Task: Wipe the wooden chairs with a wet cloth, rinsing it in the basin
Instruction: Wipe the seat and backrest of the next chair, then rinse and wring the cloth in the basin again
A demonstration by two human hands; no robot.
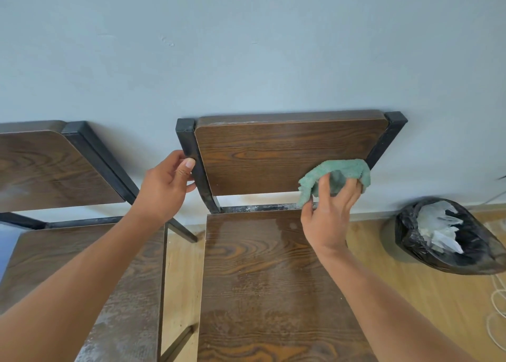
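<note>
Right hand (327, 214) pinches a crumpled green cloth (338, 179), pressing it on the lower right of the chair backrest (273, 156). Left hand (164, 187) wraps the black left post (191, 156). Dark wood-grain seat (260, 279) looks streaked and shiny. Second chair (54, 170) at left is cut off. Black bag (449, 238) on the floor (410, 293), contents unclear. No readable writing.
</note>
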